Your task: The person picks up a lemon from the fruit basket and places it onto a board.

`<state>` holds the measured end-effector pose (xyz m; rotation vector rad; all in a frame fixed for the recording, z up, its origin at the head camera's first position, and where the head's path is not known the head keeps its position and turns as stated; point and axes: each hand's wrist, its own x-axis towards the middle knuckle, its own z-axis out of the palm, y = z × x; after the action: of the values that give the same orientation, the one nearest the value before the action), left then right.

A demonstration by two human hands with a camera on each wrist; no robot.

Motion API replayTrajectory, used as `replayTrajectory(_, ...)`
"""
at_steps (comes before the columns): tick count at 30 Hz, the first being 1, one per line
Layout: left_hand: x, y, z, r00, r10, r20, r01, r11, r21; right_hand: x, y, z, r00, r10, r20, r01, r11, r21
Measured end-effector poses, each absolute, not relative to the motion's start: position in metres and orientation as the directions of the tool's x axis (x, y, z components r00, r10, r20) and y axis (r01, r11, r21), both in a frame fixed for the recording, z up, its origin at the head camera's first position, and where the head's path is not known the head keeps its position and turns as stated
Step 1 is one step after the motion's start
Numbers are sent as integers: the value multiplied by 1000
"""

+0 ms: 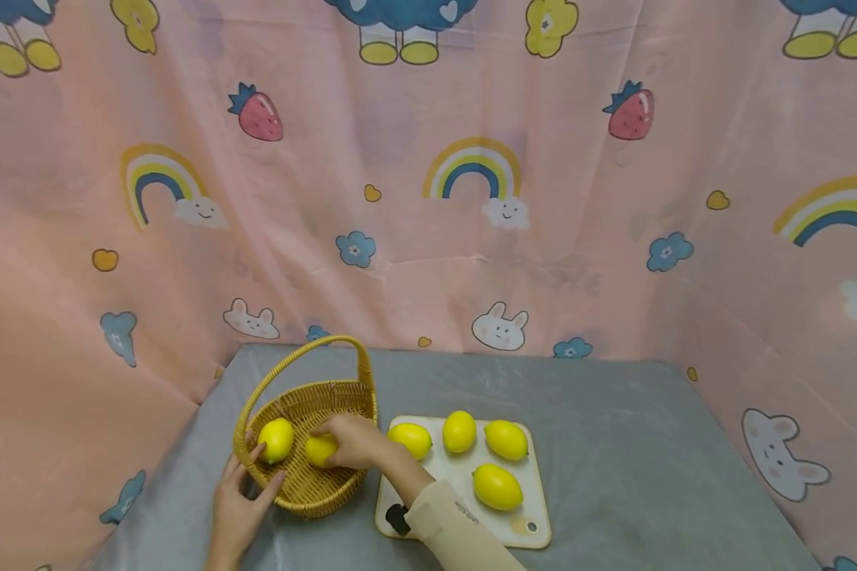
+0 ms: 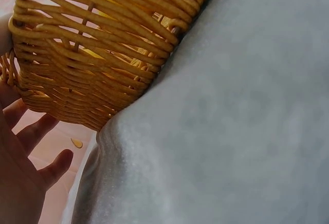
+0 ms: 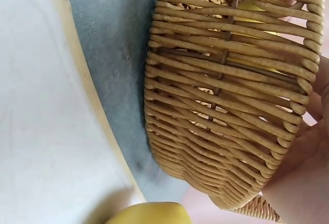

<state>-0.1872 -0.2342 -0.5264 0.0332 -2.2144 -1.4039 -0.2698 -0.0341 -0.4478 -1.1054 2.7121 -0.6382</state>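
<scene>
A wicker basket (image 1: 314,507) with a tall arched handle stands at the left of the table. My left hand (image 1: 237,507) holds its near-left rim, with the thumb over the edge; in the left wrist view several fingers are spread along the outside of the weave. Inside the basket, my right hand (image 1: 357,442) grips a lemon (image 1: 319,451) from above. Another lemon (image 1: 276,441) lies in the basket by the left rim. In the right wrist view the basket wall (image 3: 226,95) hides the fingertips, and only part of the right hand (image 3: 303,167) shows.
A white cutting board (image 1: 450,515) with several lemons, one of them a front lemon (image 1: 497,487), lies right of the basket. A small black object (image 1: 397,519) is on its near-left corner. Grey cloth (image 1: 636,476) covers the table, and a pink patterned curtain (image 1: 414,301) hangs around it.
</scene>
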Motion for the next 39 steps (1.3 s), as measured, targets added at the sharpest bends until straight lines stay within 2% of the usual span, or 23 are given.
replayTrajectory(8, -187, -235, -526, -871, -279, 405, 240, 479, 845, -271, -30, -450, -707, -703, 77, -597, 534, -599)
replayTrajectory(19, -187, -233, -526, -864, -279, 419, 230, 522, 822, -274, -4, -442, -721, -686, 97, -393, 290, -873)
replayTrajectory(24, -186, -233, -523, -873, -282, 397, 221, 497, 839, -274, 14, -435, -693, -714, 103, -353, 211, -912)
replayTrajectory(33, -186, -233, -521, -885, -280, 371, 194, 502, 843, -273, 51, -423, -660, -745, 100, -370, 206, -906)
replayTrajectory(39, -185, -234, -520, -894, -287, 345, 164, 506, 847, -268, 69, -422, -692, -719, 70, -317, 216, -923)
